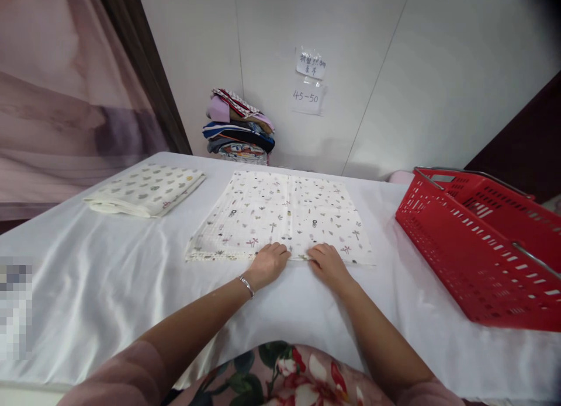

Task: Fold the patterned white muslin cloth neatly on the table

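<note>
A white cloth [263,210] with a small print of palm trees and plants lies folded and flat in front of me, with a crease down its middle. Its near left edge shows several layers. My left hand [268,263], with a silver bracelet at the wrist, is closed on the near edge just left of the crease. To the right of the crease, my right hand [328,264] has its fingers curled over the same edge; its fingertips are partly hidden. A second folded cloth [151,190], cream with grey motifs, rests at the left.
White satiny fabric covers the table [131,277]. A red plastic basket [477,248] with metal handles stands at the right. Behind the table's far edge rises a stack of folded fabrics [240,128] against the wall. Paper signs [308,96] hang there, and a pink curtain [65,102] is at left.
</note>
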`<move>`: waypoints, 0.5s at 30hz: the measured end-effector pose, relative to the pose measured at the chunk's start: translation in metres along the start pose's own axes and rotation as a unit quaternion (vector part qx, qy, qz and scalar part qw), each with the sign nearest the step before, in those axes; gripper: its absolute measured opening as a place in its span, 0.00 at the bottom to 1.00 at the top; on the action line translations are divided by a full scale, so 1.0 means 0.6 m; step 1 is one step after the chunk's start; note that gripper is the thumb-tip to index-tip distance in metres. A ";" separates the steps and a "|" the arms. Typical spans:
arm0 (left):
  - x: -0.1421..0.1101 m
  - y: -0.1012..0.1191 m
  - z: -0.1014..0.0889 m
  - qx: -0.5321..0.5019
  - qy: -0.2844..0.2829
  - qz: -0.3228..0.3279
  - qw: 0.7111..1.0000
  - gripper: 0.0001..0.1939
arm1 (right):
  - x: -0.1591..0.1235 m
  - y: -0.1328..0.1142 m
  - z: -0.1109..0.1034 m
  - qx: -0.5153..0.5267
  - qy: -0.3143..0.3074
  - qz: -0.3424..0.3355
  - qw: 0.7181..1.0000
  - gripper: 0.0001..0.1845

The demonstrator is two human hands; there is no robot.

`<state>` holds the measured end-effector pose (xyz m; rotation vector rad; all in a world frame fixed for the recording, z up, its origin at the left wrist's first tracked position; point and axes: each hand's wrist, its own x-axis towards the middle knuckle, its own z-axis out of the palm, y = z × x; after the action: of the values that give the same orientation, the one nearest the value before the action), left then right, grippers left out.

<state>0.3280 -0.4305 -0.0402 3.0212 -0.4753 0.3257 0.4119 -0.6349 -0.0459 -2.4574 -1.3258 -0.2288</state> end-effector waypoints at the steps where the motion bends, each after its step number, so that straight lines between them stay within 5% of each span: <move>1: 0.000 0.000 0.000 -0.004 0.002 -0.001 1.000 0.11 | 0.000 -0.001 0.000 0.002 0.001 -0.002 1.000 0.10; 15: 0.011 0.006 0.006 -0.091 0.039 -0.032 0.995 0.11 | 0.000 0.003 0.012 0.016 -0.023 -0.006 1.000 0.09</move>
<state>0.3340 -0.4363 -0.0422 2.8288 -0.3796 0.3718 0.4135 -0.6333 -0.0530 -2.4433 -1.3521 -0.1554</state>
